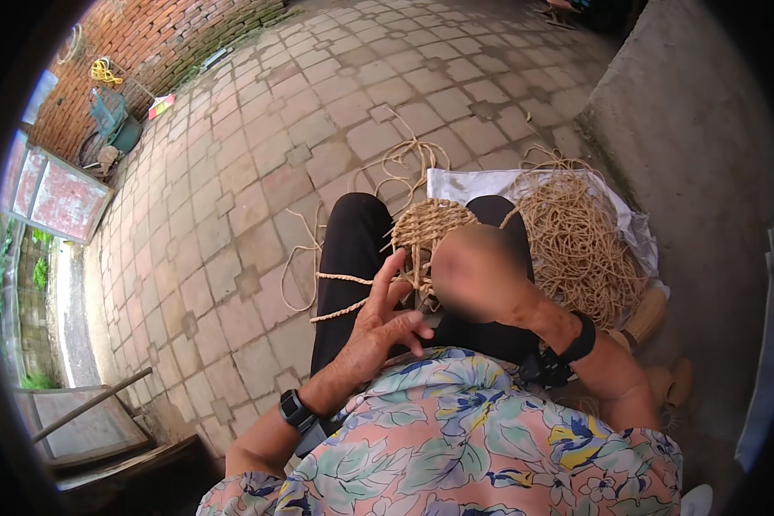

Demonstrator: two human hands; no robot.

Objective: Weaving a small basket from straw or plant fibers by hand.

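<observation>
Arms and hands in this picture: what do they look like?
Floral sleeves, peach-pink with coloured leaves and blossoms. The left hand is gloveless, with a black, square-faced watch-like device on its wrist. The right hand is blurred; its wrist wears a black strap.

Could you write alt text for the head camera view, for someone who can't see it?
A person's left hand, fingers spread, and blurred right hand are at a woven piece of tan cord between dark-trousered knees. To the right, a tangled heap of cord lies on a white sheet; paving stretches beyond.
</observation>
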